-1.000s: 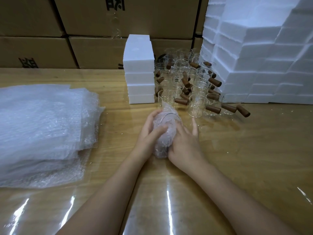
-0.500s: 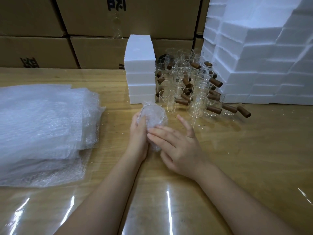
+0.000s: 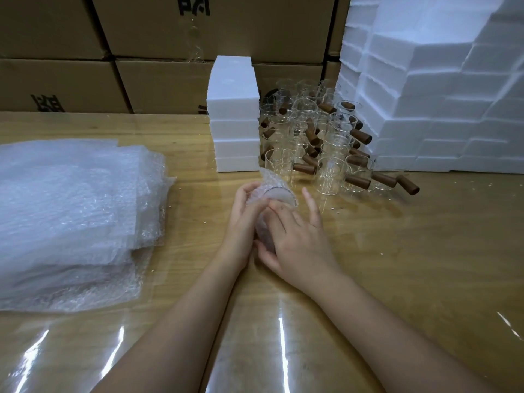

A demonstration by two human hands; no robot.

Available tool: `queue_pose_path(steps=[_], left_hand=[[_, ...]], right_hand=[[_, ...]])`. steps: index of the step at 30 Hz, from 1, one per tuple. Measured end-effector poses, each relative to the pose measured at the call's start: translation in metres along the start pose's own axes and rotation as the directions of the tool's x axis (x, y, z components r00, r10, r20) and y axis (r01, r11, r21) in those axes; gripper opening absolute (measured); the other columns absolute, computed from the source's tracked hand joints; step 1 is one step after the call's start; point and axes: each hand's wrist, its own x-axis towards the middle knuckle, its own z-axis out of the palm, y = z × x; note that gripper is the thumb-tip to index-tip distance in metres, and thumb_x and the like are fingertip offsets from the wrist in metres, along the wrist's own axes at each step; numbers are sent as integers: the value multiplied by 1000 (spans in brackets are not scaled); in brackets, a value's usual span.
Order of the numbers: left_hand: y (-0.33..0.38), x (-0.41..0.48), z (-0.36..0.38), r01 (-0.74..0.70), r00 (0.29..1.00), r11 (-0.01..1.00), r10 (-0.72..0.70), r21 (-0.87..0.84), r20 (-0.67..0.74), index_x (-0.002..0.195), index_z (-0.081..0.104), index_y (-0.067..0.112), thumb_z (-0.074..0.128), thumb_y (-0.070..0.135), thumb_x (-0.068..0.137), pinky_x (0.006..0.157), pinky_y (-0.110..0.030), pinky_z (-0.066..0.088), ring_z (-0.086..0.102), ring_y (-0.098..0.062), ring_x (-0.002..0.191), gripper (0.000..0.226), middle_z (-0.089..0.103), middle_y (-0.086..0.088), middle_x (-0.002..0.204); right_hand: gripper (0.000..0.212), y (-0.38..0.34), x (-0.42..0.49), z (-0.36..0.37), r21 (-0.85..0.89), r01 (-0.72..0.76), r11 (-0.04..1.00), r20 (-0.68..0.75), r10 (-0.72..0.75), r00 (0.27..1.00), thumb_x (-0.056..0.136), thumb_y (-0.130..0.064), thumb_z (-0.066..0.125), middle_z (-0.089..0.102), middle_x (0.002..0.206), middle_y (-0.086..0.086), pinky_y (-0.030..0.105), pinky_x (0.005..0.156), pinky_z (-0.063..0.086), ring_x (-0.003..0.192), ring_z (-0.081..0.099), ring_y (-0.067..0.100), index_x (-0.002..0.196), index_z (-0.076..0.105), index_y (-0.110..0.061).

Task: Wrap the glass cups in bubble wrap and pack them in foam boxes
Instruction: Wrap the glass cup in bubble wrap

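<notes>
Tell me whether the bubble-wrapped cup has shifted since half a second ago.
Yes. The bubble-wrapped cup moved right, away from the small foam box stack, toward the bare glass cups.

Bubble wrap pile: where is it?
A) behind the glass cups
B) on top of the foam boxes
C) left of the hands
C: the bubble wrap pile lies on the table left of the left hand and right hand, which hold a wrapped glass cup.

**Cut-off black print on the cartons**

The far cardboard cartons (image 3: 158, 86) bear large black printed characters (image 3: 194, 5) (each cropped by an edge or partly hidden): one at the top, one on the lower left carton. None is fully legible.
</notes>
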Motion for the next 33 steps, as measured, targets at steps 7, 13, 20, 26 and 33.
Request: queue_pose_path(steps=[7,13,20,26,33], left_hand=[[1,1,4,41,999,999,-42,29,31,115,58,22,53,20,71,67,-15,50,63,-4,77,45,69,8,82],[6,2,3,2,997,997,-8,-71,-79,112,57,10,42,5,93,58,-12,49,65,4,70,24,67,5,85],[8,8,-3,115,974,942,-170,-315,-151,103,54,12,39,5,94,65,-30,52,62,-19,73,19,64,-6,81],[9,9,-5,160,959,923,-230,-349,-168,104,45,16,48,5,93,63,-30,51,61,-19,70,15,61,-6,81],[7,7,-3,167,975,945,-201,-281,-97,105,46,27,64,21,80,60,-28,42,57,-14,66,31,58,-3,88]], right_hand=[[41,3,3,1,102,-62,993,22,60,998,81,-38,55,66,105,3,52,111,24,90,65,19,105,67,-7],[28,27,-4,-4,490,-84,868,-333,275,902,88,-9,41,64,110,4,56,106,26,109,56,15,112,54,-15],[33,16,-3,-2,256,203,945,-267,-133,954,86,-21,56,64,123,-1,56,111,21,118,57,13,117,67,-13],[48,8,0,7,62,160,985,-70,-156,985,84,-28,56,57,133,-1,52,112,26,130,47,13,129,59,-12],[42,1,0,12,-80,139,987,-49,-144,988,87,-23,50,62,126,-1,47,109,36,123,53,13,126,61,-13]])
